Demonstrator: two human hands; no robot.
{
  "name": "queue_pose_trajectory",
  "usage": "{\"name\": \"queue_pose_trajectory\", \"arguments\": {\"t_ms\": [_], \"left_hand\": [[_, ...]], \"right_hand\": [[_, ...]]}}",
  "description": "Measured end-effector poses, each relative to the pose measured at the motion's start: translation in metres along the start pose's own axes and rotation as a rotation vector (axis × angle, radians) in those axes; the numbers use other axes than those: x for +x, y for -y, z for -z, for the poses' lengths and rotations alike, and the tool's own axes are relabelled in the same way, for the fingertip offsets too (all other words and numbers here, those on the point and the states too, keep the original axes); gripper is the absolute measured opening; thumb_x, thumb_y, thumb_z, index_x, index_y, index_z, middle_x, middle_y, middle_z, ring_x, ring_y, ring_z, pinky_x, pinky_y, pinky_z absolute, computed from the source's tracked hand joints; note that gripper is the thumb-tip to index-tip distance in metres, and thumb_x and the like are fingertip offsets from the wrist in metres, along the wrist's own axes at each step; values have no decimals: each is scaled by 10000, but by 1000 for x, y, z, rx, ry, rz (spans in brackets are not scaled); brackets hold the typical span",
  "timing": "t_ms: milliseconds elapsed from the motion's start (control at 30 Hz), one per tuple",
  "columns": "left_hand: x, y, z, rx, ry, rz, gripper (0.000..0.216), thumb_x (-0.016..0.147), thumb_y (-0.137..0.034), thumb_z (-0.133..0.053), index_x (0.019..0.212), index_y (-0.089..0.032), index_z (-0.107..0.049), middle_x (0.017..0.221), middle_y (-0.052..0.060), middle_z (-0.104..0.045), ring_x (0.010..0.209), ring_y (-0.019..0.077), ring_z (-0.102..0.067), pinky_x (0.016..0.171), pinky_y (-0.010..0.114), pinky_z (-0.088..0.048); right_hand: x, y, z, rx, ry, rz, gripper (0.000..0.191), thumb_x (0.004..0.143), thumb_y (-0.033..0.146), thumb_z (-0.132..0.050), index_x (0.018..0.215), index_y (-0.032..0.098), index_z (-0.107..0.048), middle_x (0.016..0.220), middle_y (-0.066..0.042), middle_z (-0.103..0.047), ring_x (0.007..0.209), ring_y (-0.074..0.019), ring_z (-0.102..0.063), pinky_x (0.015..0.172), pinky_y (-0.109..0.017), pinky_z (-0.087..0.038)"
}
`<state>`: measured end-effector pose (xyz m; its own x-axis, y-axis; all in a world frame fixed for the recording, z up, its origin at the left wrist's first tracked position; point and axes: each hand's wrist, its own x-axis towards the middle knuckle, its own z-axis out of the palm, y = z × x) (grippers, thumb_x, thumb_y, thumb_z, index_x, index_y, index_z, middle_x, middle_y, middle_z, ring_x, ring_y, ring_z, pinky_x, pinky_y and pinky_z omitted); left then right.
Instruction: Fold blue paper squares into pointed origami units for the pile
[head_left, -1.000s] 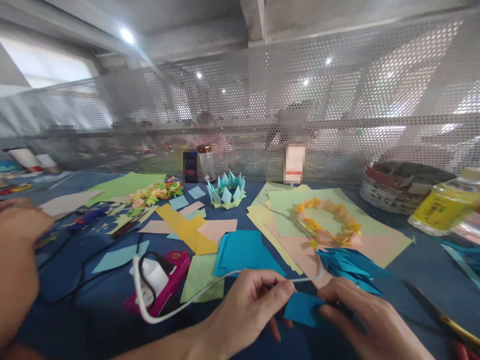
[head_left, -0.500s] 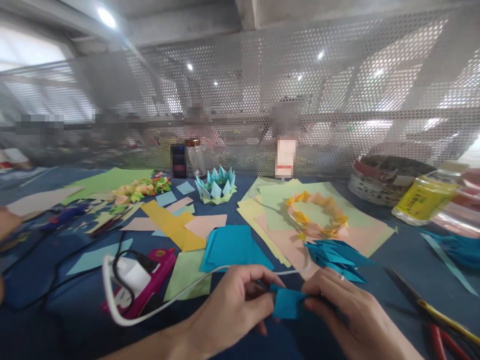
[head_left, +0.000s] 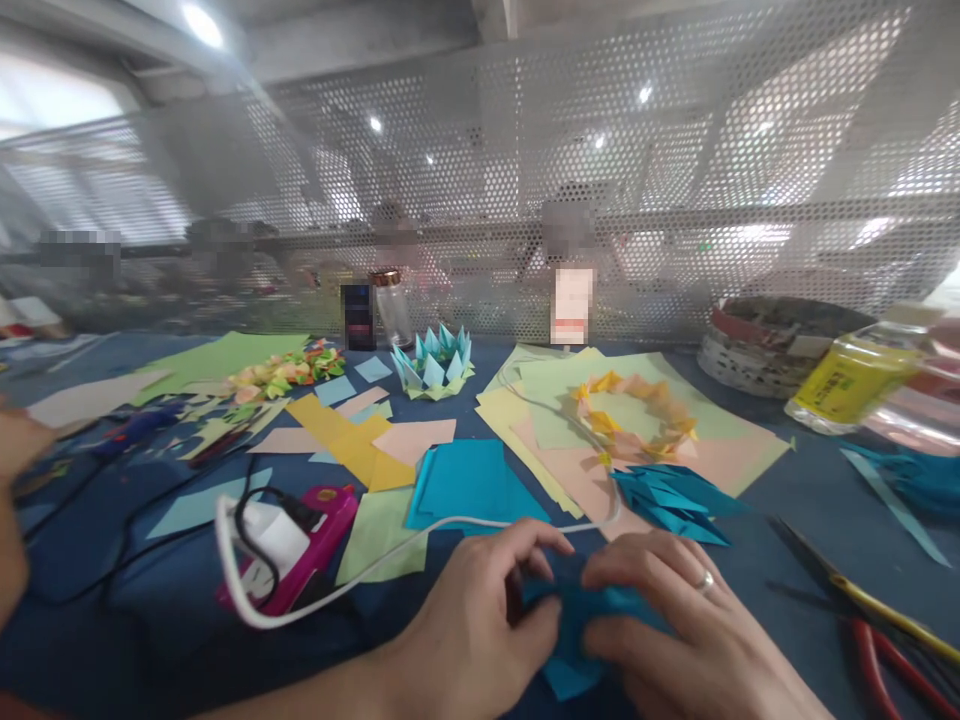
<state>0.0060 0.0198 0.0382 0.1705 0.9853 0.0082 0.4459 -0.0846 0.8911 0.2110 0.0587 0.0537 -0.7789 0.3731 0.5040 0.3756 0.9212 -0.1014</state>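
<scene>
A piece of blue paper (head_left: 571, 640), blurred and partly folded, lies between my two hands at the table's near edge. My left hand (head_left: 491, 605) pinches its left side between thumb and fingers. On the right side, my right hand (head_left: 667, 610), with a ring on one finger, grips the paper with thumb and fingertips. Just beyond the hands rests a stack of blue paper sheets (head_left: 469, 485). Folded blue paper pieces (head_left: 671, 500) lie past my right hand. The paper's lower folds are partly hidden by my fingers.
A magenta power strip (head_left: 322, 545) with a white cable (head_left: 360, 575) sits at left. Scissors (head_left: 847, 590) lie at right. Farther back are a yellow-orange paper ring (head_left: 686, 440), a light-blue paper crown (head_left: 433, 375) and a yellow-labelled bottle (head_left: 844, 385). Another person's hand (head_left: 19, 440) shows at far left.
The blue paper, a flat small rectangle before, now sits lower and more bent, with a corner pointing toward me. My right hand has closed further over it.
</scene>
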Motion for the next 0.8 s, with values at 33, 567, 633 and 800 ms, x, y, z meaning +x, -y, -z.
{"name": "queue_pose_trajectory", "arguments": {"t_ms": [33,567,633,800], "left_hand": [[0,0,0,39,-19,-1,343,811,-157,-540,1134,-270,-567,779,-48,-582,670,132,-546,633,240,-403],[-8,1,6,436,-39,24,474,797,-141,-494,1227,-339,-502,682,-79,-586,631,157,-575,600,268,-356],[-12,1,7,451,-27,23,474,780,-127,-500,1203,-340,-523,662,-89,-586,610,146,-585,579,258,-371],[-22,3,7,561,-97,-44,422,825,-154,-537,1226,-284,-541,892,7,-655,879,244,-626,802,388,-457]], "right_hand": [[0,-1,0,-25,-25,-17,294,802,64,-532,887,309,-671,1031,-35,-712,997,-233,-653,838,-366,-530],[5,-5,13,197,293,-82,285,852,-22,-443,762,211,-581,925,-36,-650,919,-197,-576,769,-300,-495],[4,-6,15,215,317,-82,277,869,-14,-444,787,210,-585,920,-34,-639,927,-194,-568,765,-296,-484],[2,-5,16,240,380,-113,189,895,37,-531,843,203,-603,904,-18,-633,889,-180,-572,800,-316,-458]]}}
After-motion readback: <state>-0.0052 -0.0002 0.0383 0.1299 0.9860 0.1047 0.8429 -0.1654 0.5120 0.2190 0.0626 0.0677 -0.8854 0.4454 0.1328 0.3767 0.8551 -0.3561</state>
